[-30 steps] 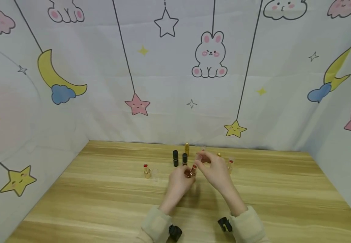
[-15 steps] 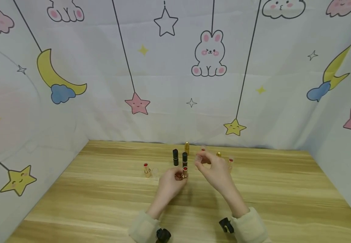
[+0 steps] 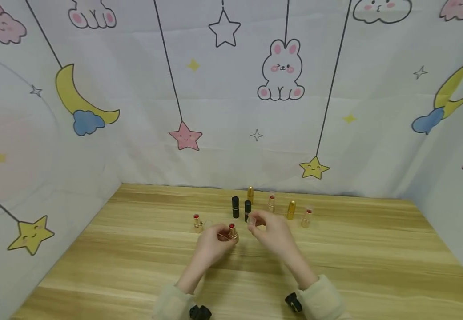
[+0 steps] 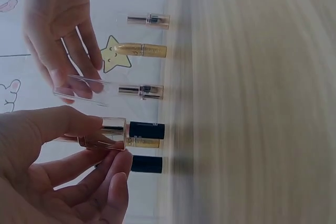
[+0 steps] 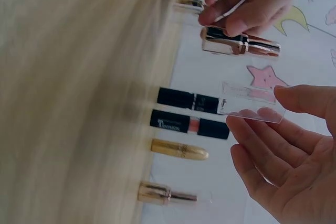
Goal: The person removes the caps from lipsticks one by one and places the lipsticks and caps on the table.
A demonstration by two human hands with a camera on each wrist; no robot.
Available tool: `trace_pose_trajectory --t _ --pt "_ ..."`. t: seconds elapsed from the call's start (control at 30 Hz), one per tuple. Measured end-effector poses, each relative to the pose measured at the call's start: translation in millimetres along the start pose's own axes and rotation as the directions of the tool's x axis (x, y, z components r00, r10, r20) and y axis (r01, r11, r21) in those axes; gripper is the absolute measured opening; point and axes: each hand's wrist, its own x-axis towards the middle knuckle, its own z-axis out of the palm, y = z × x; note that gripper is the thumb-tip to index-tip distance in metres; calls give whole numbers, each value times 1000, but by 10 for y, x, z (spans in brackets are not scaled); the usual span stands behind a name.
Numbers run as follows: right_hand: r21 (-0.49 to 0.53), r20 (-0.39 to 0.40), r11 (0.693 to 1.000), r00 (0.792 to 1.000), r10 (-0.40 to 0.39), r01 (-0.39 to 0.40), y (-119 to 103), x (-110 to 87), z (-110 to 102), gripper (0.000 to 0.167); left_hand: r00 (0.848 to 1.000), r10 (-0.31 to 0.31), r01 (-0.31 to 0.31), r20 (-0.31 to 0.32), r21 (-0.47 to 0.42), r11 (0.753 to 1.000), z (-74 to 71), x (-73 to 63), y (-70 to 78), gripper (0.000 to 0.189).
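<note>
In the head view my left hand (image 3: 211, 245) pinches an uncapped gold lipstick (image 3: 232, 232) with a red tip, upright just above the table. Thumb and fingertips hold it by the base, as the right wrist view shows with the lipstick (image 5: 226, 43) apart from the cap. My right hand (image 3: 273, 233) pinches a clear cap (image 5: 252, 102) between thumb and fingertips, up and to the right of the lipstick. In the right wrist view I can see through this cap, and no lipstick is inside it.
A second uncapped gold lipstick (image 3: 197, 224) stands at left beside a clear cap (image 3: 208, 223). Behind my hands stand a black lipstick tube (image 3: 235, 207), another black tube (image 3: 247, 208), gold bullet-shaped tubes (image 3: 291, 210) and clear-capped lipsticks (image 3: 306, 218). A printed curtain (image 3: 231, 111) borders the table.
My left hand has moved left and slightly nearer with the lipstick. The right hand has shifted left and down a little with the cap. The gap between lipstick and cap has widened.
</note>
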Motion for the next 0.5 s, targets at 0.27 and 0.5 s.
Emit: trace_pose_trajectory --t 0.27,0.5 --pt "-13 113 998 992 -52 54 -56 -4 281 25 1000 0 0 -17 5 1000 -167 -65 -123 13" --pt "5 184 998 981 -59 60 -176 23 457 27 995 -86 85 -48 -9 996 -350 -113 -296 16"
